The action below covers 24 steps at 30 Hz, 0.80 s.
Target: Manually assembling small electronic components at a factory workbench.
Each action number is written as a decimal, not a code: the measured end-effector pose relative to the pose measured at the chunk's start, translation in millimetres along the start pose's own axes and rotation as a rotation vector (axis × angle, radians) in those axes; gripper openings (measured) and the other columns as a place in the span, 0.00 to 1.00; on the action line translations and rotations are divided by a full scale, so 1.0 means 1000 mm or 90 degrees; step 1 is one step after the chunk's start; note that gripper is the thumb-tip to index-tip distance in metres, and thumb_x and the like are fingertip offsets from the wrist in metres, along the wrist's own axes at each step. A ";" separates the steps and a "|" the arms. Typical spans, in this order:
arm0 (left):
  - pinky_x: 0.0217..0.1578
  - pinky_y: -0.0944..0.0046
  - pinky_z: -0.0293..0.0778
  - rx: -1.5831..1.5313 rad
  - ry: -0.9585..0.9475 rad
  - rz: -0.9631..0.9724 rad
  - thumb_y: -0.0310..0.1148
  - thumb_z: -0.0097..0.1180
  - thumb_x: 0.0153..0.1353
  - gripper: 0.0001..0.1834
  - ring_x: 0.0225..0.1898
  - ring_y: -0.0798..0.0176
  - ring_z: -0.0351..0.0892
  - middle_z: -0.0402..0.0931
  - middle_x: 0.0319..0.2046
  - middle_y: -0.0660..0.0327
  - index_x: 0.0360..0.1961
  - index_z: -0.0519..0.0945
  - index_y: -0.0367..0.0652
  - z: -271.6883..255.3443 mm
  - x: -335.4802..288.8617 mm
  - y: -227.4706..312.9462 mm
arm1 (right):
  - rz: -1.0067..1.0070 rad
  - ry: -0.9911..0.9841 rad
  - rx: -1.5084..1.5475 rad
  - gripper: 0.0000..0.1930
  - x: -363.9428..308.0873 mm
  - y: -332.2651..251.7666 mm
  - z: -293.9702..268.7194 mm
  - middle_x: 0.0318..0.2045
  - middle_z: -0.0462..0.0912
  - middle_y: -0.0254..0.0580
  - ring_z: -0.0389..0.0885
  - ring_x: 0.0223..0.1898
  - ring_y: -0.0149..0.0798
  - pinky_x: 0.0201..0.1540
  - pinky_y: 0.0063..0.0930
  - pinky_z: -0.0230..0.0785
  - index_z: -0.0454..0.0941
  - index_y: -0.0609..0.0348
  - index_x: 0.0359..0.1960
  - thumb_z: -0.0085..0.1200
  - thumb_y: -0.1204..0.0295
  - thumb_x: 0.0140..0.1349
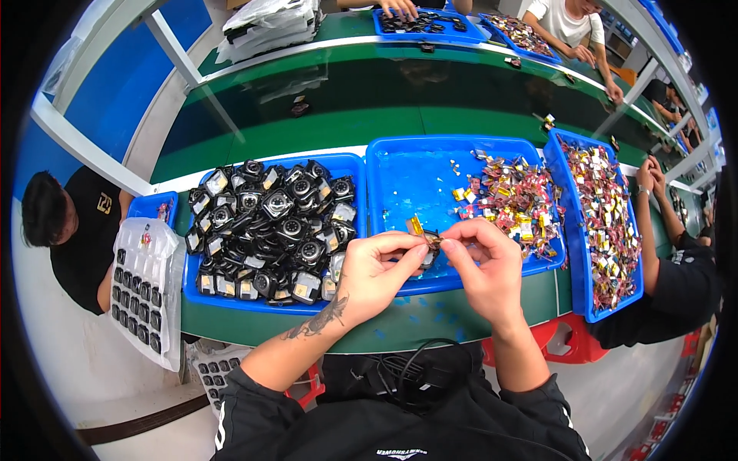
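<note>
Above the near edge of a blue tray (400, 177), my two hands meet over a small dark smartwatch case (433, 240). My left hand (378, 270) pinches it from the left, and its forearm bears a tattoo. From the other side, my right hand (486, 265) grips it between thumb and fingers. A gold-yellow piece (416, 226) sticks up at the case; the fingers hide how the two join. Small batteries with yellow film and reddish wiring (516, 196) are heaped in the tray's right part. On the left, many black smartwatch cases (278, 203) fill another blue tray (188, 265).
A long blue bin (588, 303) of similar small parts stands at the right. White moulded trays (146, 307) with watch cases are at the left. Beyond runs a green conveyor belt (369, 107) with a few pieces. Co-workers (65, 223) sit left, right and opposite.
</note>
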<state>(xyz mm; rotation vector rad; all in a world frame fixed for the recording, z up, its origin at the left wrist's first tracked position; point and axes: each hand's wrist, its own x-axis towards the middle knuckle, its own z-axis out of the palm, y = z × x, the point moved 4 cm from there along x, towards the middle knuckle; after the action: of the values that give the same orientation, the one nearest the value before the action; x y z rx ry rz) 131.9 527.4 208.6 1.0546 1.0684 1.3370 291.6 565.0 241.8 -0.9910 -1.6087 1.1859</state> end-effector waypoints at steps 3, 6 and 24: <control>0.38 0.71 0.80 -0.022 -0.014 -0.043 0.24 0.57 0.63 0.09 0.38 0.69 0.81 0.81 0.40 0.56 0.43 0.82 0.31 -0.001 0.001 0.000 | -0.018 -0.002 0.013 0.04 0.002 0.003 -0.002 0.33 0.82 0.38 0.80 0.34 0.28 0.34 0.20 0.74 0.80 0.64 0.35 0.61 0.79 0.58; 0.40 0.70 0.80 -0.048 -0.027 -0.071 0.24 0.56 0.64 0.10 0.41 0.67 0.81 0.80 0.42 0.55 0.44 0.81 0.30 -0.002 0.000 -0.002 | -0.010 -0.020 0.011 0.07 0.002 -0.002 0.004 0.33 0.81 0.37 0.80 0.34 0.28 0.34 0.19 0.74 0.80 0.64 0.37 0.61 0.80 0.58; 0.52 0.66 0.77 -0.185 0.013 0.015 0.16 0.53 0.62 0.26 0.51 0.61 0.79 0.76 0.51 0.51 0.63 0.67 0.32 0.008 -0.003 0.005 | -0.112 0.141 -0.180 0.19 -0.008 0.004 0.016 0.30 0.78 0.35 0.75 0.28 0.26 0.27 0.17 0.69 0.74 0.62 0.44 0.65 0.82 0.50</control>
<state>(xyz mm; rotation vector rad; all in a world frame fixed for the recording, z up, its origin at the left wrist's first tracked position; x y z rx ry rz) 138.6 524.8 215.5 0.8404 0.8470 1.4739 279.4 554.5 234.1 -1.0911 -1.6732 0.7155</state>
